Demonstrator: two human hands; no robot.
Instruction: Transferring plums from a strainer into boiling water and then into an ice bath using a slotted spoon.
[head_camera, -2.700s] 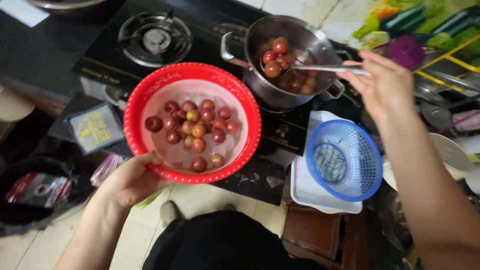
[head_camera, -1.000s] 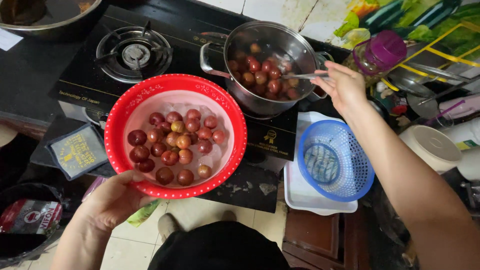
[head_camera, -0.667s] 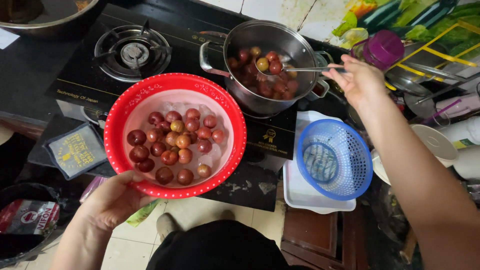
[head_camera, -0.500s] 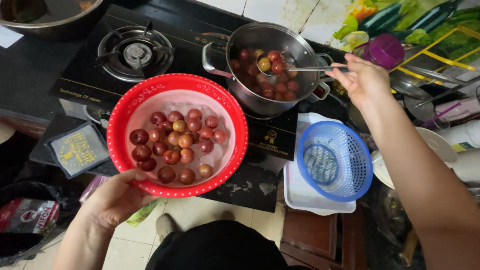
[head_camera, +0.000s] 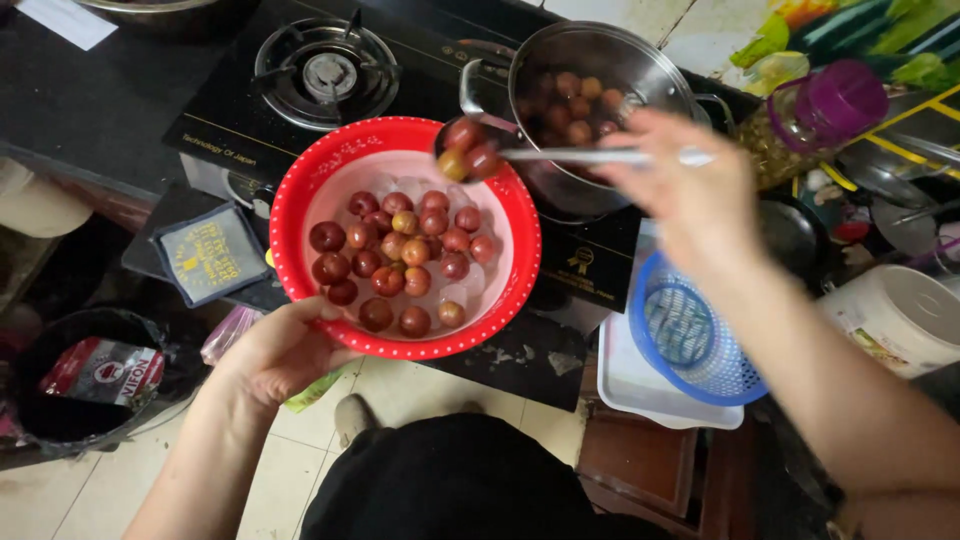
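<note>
1. Left hand (head_camera: 275, 352) grips the near-left rim of the red bowl (head_camera: 300, 200); fingers curled under the edge, thumb on top, holding it up in front of the stove (head_camera: 200, 110).
2. Red bowl holds approx. two dozen small round fruits (head_camera: 400, 262), red to orange-yellow, w/ pale ice-like lumps around them.
3. Right hand (head_camera: 690, 195) is blurred, but fingers are closed on the handle end of a metal ladle (head_camera: 590, 156).
4. Ladle cup sits over the far rim of the bowl, between bowl and pot, carrying three fruits.
5. Steel pot (head_camera: 640, 70) stands on the right side of the stove, just right of the bowl; more of the same fruits inside.
6. Left burner (head_camera: 325, 72) is bare, far-left of the bowl.
7. Blue basket (head_camera: 730, 370) sits in a white tray (head_camera: 625, 385), near right, under the right forearm.
8. Purple-lidded jar (head_camera: 825, 105) far right; white tub (head_camera: 905, 315) at right edge.
9. Black bucket (head_camera: 60, 420) w/ a red packet inside, on the floor near left.
</note>
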